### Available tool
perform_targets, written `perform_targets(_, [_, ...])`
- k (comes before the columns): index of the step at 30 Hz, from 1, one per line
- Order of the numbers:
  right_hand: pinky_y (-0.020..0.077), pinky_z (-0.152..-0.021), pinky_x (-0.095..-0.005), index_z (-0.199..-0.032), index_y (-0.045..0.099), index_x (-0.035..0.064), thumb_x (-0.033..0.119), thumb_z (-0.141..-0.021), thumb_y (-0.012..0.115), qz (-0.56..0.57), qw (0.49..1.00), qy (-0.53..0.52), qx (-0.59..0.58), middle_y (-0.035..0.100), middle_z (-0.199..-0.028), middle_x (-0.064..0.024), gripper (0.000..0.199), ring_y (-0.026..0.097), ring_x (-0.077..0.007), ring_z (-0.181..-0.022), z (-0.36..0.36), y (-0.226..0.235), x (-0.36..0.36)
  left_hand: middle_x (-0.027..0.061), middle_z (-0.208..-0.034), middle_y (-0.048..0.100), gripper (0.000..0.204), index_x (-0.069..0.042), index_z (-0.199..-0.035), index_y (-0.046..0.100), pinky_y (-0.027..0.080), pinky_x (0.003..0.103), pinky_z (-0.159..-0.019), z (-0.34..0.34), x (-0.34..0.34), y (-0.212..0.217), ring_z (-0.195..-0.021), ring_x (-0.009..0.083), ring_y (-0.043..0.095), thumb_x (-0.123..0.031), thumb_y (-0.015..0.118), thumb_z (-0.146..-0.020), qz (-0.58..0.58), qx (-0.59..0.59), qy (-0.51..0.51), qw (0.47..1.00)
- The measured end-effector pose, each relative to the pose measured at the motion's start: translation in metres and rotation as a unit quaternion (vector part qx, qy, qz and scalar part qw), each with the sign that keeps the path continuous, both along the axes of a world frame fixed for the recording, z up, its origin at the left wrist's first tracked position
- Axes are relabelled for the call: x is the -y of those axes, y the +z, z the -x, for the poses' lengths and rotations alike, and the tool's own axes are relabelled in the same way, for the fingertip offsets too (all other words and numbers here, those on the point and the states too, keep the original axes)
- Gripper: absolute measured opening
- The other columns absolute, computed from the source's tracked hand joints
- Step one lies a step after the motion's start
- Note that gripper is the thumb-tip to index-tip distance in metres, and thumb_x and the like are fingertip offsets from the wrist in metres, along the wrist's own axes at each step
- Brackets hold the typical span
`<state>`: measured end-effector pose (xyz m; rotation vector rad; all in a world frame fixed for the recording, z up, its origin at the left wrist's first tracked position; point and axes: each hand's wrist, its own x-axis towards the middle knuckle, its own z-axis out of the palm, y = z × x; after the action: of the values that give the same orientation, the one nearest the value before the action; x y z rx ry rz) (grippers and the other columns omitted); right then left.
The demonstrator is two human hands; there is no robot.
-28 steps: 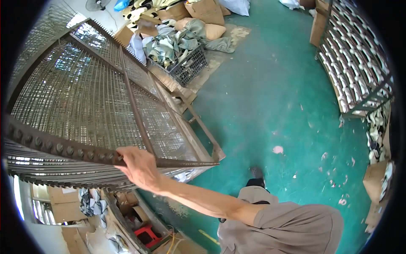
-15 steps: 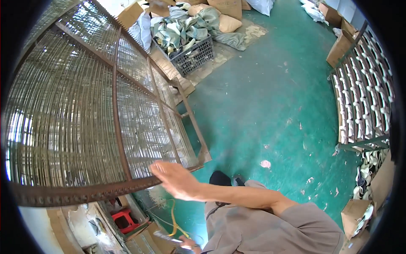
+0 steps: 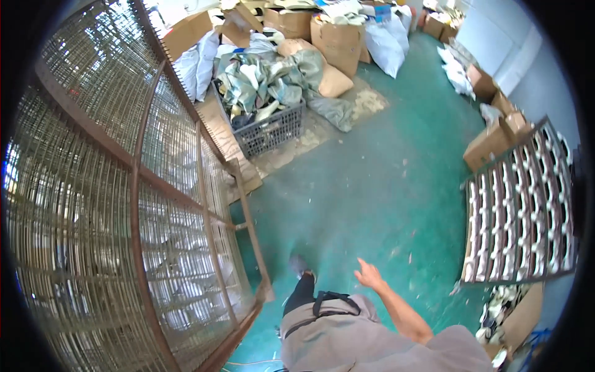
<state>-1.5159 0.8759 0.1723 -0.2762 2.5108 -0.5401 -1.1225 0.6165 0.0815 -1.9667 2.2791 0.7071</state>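
Fingers [image 3: 361, 265] of the right hand [image 3: 370, 277] part loosely over green floor [image 3: 347, 198], grip empty; the brown metal rack [image 3: 136, 214] stands apart, leftward. The left grip's state can't be told.

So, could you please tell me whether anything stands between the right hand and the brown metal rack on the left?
In the picture, the wearer's own dark-covered leg and shoe lie between the right hand and the rack; nothing else visible stands in the way.
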Motion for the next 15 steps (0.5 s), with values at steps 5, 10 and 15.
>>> perform_targets(5, [0.0486,-0.104,-0.0485,-0.142,0.053,0.0035,0.034,-0.086,0.069,-0.094,0.984,-0.093,0.123,0.064,-0.127,-0.0283,0.066,0.061,-0.0427,-0.121,0.050,-0.028,-0.050,0.0184,-0.068,0.067,0.047,-0.007,-0.075,0.074,0.051,0.053,-0.067,0.057,0.051,0.003,-0.070,0.0397,0.067,-0.051,0.063,-0.090,-0.143,0.017,-0.072,0.987])
perform_targets(10, [0.0470,-0.107,-0.0451,-0.138,0.059,0.0020,0.033,-0.086,0.066,-0.057,0.964,-0.137,0.222,0.063,-0.133,-0.0232,0.060,0.060,-0.0364,-0.125,0.127,-0.063,-0.031,0.0216,-0.069,0.069,0.048,-0.005,-0.086,0.077,0.056,0.048,-0.069,0.155,0.099,0.026,-0.074,0.0363,0.072,-0.049,0.060,-0.093,-0.254,0.063,-0.096,0.960])
perform_targets(15, [0.0475,-0.106,-0.0452,-0.135,0.060,0.0022,0.035,-0.086,0.067,-0.016,0.990,-0.077,0.113,0.061,-0.136,-0.0225,0.060,0.059,-0.0373,-0.126,0.285,-0.112,0.005,0.0175,-0.061,0.064,0.045,-0.010,-0.097,0.079,0.056,0.039,-0.055,0.299,0.116,0.083,-0.056,0.0278,0.069,-0.045,0.051,-0.099,-0.311,0.060,0.000,0.949])
